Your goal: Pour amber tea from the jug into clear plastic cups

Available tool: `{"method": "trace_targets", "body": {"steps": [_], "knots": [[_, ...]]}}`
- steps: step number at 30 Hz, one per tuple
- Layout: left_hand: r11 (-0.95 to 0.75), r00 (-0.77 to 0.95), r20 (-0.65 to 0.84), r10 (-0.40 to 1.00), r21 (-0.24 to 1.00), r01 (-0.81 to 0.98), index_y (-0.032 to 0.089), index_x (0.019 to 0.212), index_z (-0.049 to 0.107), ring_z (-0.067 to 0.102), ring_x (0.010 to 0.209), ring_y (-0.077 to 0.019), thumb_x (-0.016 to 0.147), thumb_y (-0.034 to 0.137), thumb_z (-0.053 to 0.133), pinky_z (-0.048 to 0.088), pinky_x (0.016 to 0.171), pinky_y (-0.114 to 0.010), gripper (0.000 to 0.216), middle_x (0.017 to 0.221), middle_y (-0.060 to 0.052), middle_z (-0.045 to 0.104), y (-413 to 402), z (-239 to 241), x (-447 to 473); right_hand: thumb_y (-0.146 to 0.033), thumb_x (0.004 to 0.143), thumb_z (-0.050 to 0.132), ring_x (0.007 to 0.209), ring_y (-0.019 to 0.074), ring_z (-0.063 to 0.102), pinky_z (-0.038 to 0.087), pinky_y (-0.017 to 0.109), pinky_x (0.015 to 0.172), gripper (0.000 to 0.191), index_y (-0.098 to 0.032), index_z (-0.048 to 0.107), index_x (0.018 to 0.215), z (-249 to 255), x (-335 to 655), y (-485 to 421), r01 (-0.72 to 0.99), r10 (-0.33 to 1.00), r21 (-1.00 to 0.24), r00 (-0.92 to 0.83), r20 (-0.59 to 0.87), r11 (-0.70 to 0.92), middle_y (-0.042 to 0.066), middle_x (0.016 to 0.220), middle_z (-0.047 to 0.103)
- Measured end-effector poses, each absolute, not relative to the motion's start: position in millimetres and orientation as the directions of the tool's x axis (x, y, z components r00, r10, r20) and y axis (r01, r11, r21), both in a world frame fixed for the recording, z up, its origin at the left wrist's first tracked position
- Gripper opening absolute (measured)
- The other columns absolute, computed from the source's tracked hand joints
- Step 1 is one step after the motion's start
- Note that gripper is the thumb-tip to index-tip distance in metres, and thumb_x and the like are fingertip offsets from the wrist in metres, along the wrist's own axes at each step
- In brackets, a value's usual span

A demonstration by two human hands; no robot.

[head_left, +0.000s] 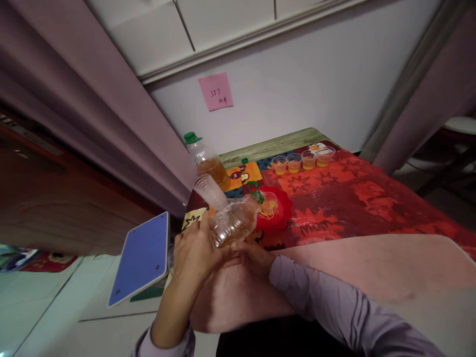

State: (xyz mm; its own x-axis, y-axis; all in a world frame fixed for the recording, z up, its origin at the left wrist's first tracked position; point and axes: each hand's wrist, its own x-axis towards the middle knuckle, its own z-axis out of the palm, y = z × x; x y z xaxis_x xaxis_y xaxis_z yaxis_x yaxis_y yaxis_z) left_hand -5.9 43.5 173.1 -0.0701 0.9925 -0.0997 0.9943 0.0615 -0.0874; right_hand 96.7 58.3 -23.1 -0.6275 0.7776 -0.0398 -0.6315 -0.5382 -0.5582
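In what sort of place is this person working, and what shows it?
Probably an ordinary room in a home, though I cannot be sure: there is a purple curtain, a table with a colourful pattern, and a tiled floor.

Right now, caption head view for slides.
Left hand and right hand hold a tilted plastic bottle at a cup in a red dish.

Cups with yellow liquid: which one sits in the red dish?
The lone cup by the mouth of the tilted bottle; the other four cups stand in a row farther back.
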Motion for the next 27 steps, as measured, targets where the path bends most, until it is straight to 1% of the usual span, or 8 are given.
{"method": "trace_targets", "body": {"steps": [4,10,15,19,23,27], "knots": [[0.063,-0.072,-0.105,0.992,-0.091,0.994,0.013,0.162,0.043,0.065,0.134,-0.0455,0.08,0.059,0.079,0.05,0.107,-0.054,0.101,0.146,-0.026,0.067,43.2,173.9,-5.1,-0.043,0.074,0.091,0.094,0.0235,0.079,0.065,0.041,0.088,0.054,-0.021,0.071,0.119,-23.4,96.7,58.1,-0.634,0.785,-0.554,-0.617,-0.057,-0.54,0.004,0.109,0.083],[0.064,-0.077,-0.118,0.99,-0.108,0.992,0.013,0.164,0.039,0.064,0.136,-0.045,0.081,0.061,0.077,0.048,0.109,-0.053,0.104,0.149,-0.026,0.065,43.7,172.5,-5.5,-0.043,0.076,0.09,0.097,0.0252,0.079,0.063,0.044,0.091,0.057,-0.02,0.069,0.124,-23.0,97.1,57.3,-0.636,0.783,-0.556,-0.621,-0.044,-0.536,0.006,0.11,0.082],[0.071,-0.086,-0.124,0.989,-0.119,0.99,0.014,0.166,0.036,0.063,0.137,-0.0442,0.081,0.062,0.077,0.048,0.11,-0.051,0.107,0.151,-0.025,0.064,43.8,172.7,-5.9,-0.045,0.076,0.09,0.096,0.0249,0.079,0.063,0.045,0.092,0.058,-0.02,0.068,0.123,-22.7,97.1,57.4,-0.628,0.775,-0.558,-0.63,-0.045,-0.543,0.006,0.108,0.082],[0.065,-0.078,-0.121,0.99,-0.11,0.992,0.014,0.165,0.038,0.064,0.135,-0.0448,0.081,0.064,0.075,0.048,0.109,-0.052,0.104,0.149,-0.024,0.065,43.4,173.0,-6.2,-0.046,0.076,0.09,0.097,0.0248,0.079,0.063,0.044,0.093,0.057,-0.02,0.07,0.122,-20.5,98.1,57.2,-0.624,0.776,-0.568,-0.629,-0.041,-0.536,0.006,0.109,0.083],[0.07,-0.083,-0.121,0.989,-0.109,0.992,0.013,0.166,0.037,0.063,0.137,-0.0463,0.079,0.064,0.078,0.048,0.109,-0.054,0.108,0.15,-0.026,0.064,43.7,172.6,-6.3,-0.048,0.075,0.089,0.096,0.0249,0.079,0.063,0.042,0.09,0.054,-0.019,0.072,0.117,-19.8,98.5,57.2,-0.614,0.77,-0.576,-0.637,-0.043,-0.54,0.007,0.107,0.083],[0.052,-0.063,-0.114,0.991,-0.098,0.994,0.014,0.164,0.039,0.064,0.135,-0.0437,0.081,0.064,0.076,0.048,0.108,-0.051,0.103,0.148,-0.024,0.066,43.9,172.7,-5.8,-0.047,0.076,0.089,0.096,0.0245,0.079,0.063,0.043,0.091,0.055,-0.021,0.071,0.12,-19.2,98.7,57.1,-0.626,0.779,-0.573,-0.626,-0.036,-0.53,0.006,0.108,0.083]]}}
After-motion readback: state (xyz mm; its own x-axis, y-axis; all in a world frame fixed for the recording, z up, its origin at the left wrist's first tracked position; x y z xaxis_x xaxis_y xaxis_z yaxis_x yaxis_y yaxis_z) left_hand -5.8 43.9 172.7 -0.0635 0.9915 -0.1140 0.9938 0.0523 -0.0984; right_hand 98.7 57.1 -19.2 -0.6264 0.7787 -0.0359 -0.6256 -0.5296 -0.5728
